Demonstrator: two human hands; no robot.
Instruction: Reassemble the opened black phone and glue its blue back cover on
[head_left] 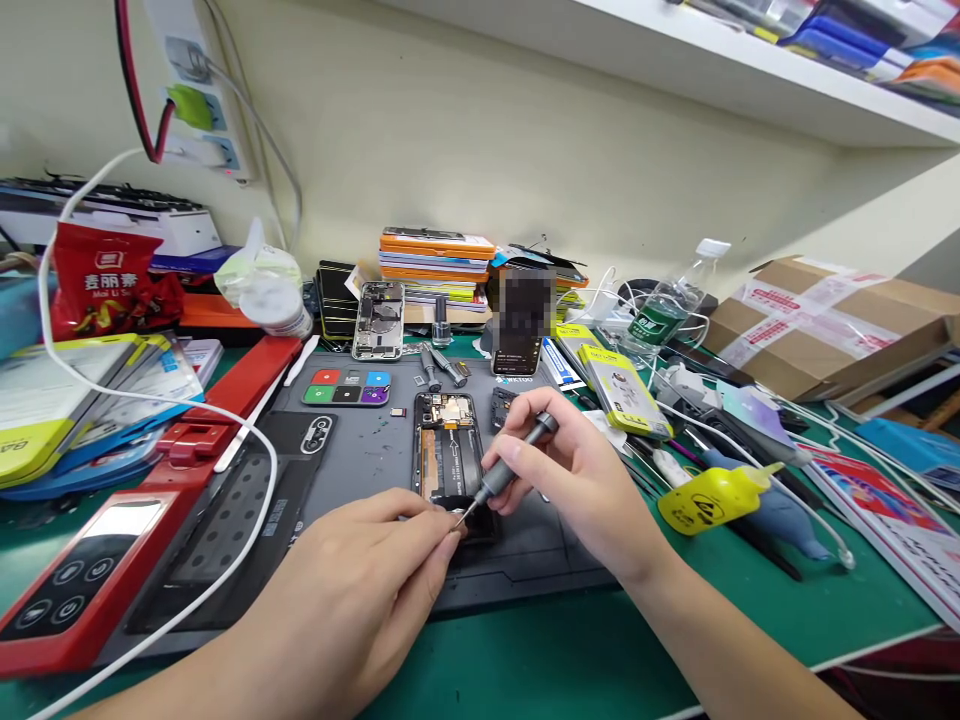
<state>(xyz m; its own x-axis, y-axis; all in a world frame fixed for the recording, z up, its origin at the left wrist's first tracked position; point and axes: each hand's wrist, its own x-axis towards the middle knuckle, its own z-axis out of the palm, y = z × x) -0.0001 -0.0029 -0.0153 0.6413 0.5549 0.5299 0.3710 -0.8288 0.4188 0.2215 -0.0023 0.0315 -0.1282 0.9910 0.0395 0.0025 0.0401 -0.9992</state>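
While the right fingers (528, 462) grip one screwdriver (507, 475), the left fingers (429, 530) pinch narrowly (on what, unclear) by one opened phone (455, 443).

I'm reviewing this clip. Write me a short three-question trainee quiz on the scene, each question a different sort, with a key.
1. Multiple choice. Which hand grips the handle of the screwdriver?
A) the left hand
B) the right hand
C) neither hand

2. True or false. On the mat, the open phone lies to the right of the coloured tiles.

3. Fill in the blank. The white tape on the cardboard box carries ____ print.

Key: 1. B; 2. True; 3. red
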